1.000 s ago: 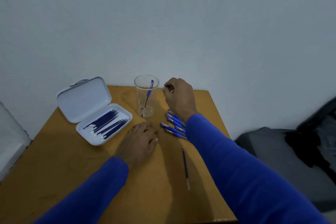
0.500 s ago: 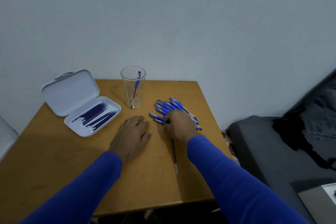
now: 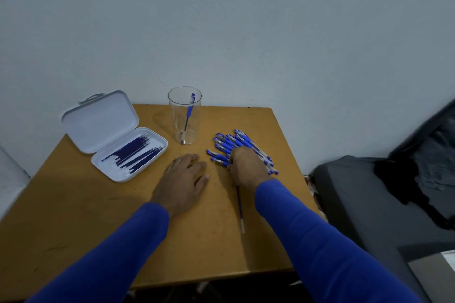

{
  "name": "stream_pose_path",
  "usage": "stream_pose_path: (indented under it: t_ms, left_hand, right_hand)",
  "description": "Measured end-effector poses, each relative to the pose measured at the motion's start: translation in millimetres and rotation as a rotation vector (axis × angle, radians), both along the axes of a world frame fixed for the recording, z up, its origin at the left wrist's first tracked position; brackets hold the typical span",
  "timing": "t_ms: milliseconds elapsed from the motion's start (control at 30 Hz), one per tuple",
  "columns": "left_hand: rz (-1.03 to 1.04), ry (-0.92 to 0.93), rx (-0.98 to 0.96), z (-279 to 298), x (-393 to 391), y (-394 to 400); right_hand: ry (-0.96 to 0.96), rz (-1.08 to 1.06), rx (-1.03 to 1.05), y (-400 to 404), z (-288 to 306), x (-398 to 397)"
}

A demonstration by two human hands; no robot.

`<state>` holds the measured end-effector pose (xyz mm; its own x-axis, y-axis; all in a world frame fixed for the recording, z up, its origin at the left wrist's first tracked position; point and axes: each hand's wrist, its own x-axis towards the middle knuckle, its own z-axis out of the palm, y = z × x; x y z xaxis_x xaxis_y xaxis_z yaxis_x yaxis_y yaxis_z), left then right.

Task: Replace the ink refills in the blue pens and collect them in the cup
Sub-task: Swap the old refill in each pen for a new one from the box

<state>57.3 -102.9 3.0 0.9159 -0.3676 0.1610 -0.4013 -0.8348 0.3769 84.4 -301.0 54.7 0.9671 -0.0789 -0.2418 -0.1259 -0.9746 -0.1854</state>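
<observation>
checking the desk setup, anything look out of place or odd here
One loose refill lies alone on the table near the right hand, away from the case. Nothing looks spilled or damaged.

One cup (image 3: 184, 115) with one pen (image 3: 189, 109) inside. One open case (image 3: 113, 135). One loose refill (image 3: 240, 206). Two hands. Pile of pens (image 3: 225, 144) and refills in case (image 3: 135, 155): too overlapped for count.

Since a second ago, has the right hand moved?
Yes. The right hand has come back from beside the cup rim to the pile of pens, nearer the person.
</observation>
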Motion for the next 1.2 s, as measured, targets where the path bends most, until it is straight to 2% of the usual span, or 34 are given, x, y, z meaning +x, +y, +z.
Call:
stream_pose_path:
  t_ms: [133, 233, 433, 600, 733, 800, 900, 1000, 1200]
  left_hand:
    - [-0.007, -0.006, -0.009, -1.3, 0.7, 0.7]
    - [-0.013, 0.003, -0.050, -2.0, 1.5, 1.7]
    - [0.007, -0.032, -0.197, -0.6, -14.4, 15.1]
    - [0.038, -0.041, -0.319, 5.6, -34.9, 39.6]
    - [0.090, -0.040, -0.473, 8.8, -54.0, 54.7]
    - [0.100, -0.038, -0.536, 8.6, -63.2, 60.9]
    - [0.091, 0.030, -0.600, 6.6, -73.1, 66.7]
    - [0.085, 0.065, -0.576, 4.0, -77.9, 65.7]
    - [0.071, 0.098, -0.569, 6.5, -79.9, 64.6]
  right_hand:
    - [-0.138, 0.054, 0.052, 0.4, 1.3, -12.5]
    - [-0.164, 0.080, 0.122, 5.0, 12.2, -19.0]
    - [-0.235, 0.084, 0.412, 31.6, 21.0, -35.3]
    - [-0.147, 0.063, 0.713, 62.6, 23.1, -56.8]
    - [0.084, -0.079, 1.210, 79.4, 21.7, -76.8]
    - [0.160, -0.136, 1.350, 86.6, 17.1, -83.6]
    - [0.166, -0.219, 1.408, 93.4, 6.5, -91.7]
    - [0.113, -0.278, 1.431, 95.4, -5.5, -98.3]
    - [0.019, -0.258, 1.477, 92.8, -16.9, -104.4]
